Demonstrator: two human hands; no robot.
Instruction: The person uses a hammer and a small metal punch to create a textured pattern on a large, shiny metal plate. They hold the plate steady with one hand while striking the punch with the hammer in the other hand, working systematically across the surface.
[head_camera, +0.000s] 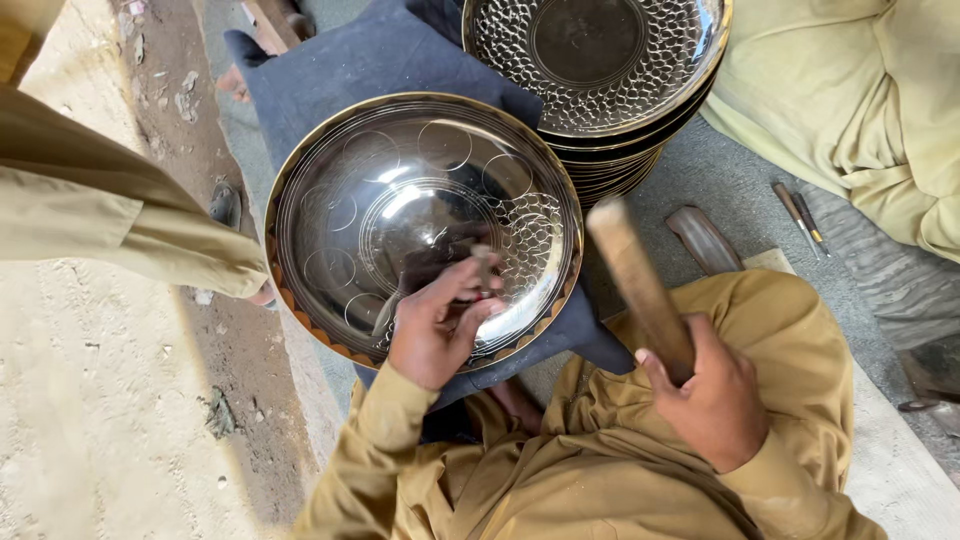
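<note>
A large shiny metal bowl (400, 190) with a dark brass-edged rim rests tilted on a dark grey cushion (330, 60); circles and a scale pattern are cut into part of its inside. My left hand (435, 325) pinches a small metal punch (484, 265) upright against the bowl's lower right inside. My right hand (715, 395) grips a wooden mallet handle (640, 285), raised and blurred, right of the bowl.
A stack of patterned metal bowls (600, 70) stands at the back right. Two small tools (800, 218) lie on the grey mat. Another person's sleeve (110, 220) reaches in from the left; a person in pale yellow (860, 100) sits at right.
</note>
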